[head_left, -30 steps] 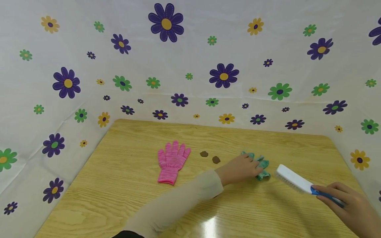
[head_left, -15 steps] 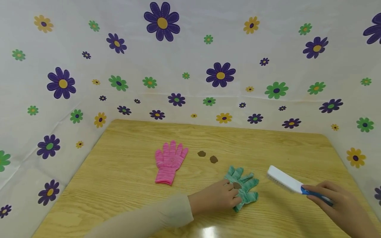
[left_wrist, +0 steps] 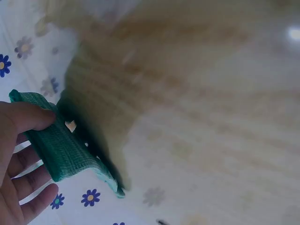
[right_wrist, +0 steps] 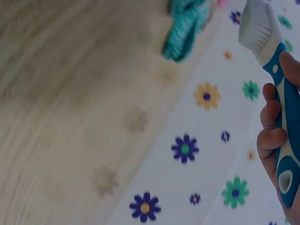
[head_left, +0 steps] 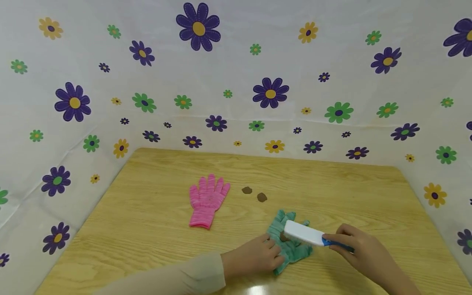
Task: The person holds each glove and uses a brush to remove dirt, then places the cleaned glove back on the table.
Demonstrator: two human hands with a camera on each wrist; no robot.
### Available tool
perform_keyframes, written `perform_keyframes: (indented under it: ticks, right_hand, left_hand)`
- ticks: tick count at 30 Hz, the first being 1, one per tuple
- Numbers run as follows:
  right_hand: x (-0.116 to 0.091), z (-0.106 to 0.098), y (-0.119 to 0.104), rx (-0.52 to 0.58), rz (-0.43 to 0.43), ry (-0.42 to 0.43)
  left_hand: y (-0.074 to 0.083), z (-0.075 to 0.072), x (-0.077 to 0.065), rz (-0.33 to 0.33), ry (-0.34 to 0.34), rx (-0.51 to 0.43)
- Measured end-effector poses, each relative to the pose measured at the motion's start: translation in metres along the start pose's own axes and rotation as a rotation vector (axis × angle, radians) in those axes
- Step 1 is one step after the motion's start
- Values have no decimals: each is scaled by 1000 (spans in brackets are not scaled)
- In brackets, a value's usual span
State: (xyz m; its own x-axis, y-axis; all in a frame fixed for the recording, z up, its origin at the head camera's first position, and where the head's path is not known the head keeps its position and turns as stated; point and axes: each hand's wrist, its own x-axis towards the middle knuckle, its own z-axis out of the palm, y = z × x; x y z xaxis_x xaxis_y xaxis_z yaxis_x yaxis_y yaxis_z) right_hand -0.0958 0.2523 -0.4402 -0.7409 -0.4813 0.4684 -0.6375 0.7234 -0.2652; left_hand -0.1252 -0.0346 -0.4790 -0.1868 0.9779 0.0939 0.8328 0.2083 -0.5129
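Observation:
A green knit glove (head_left: 291, 254) lies near the front of the table, fingers spread away from me. My left hand (head_left: 254, 255) pinches its cuff; in the left wrist view the thumb is on top of the green cloth (left_wrist: 65, 145) and the fingers are beneath. My right hand (head_left: 363, 254) grips the blue handle of a white-headed brush (head_left: 304, 232). The brush head overlaps the glove in the head view and partly hides a brown patch (head_left: 283, 236) on it. White bristles (right_wrist: 257, 29) show in the right wrist view.
A pink knit glove (head_left: 208, 203) lies flat to the left, cuff toward me. Two small brown flat pieces (head_left: 262, 197) lie between the gloves, farther back. A white flowered cloth (head_left: 228, 73) rises behind the wooden table (head_left: 155, 229) and along its sides.
My left hand has drawn the green glove toward me and to the left, and it now lies more spread out. The brush has moved left, from beside the glove to over it.

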Motion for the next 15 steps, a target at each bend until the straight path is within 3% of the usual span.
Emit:
perform_keyframes:
  ticks: [5, 8, 15]
  right_hand:
    - [7, 25, -7, 0, -50, -99]
    - [9, 32, -5, 4, -59, -136]
    - [10, 33, 10, 43, 54, -141]
  left_hand:
    - [4, 0, -5, 16, -97, -85]
    - [7, 0, -6, 13, -121, -114]
    - [10, 1, -8, 7, -112, -88]
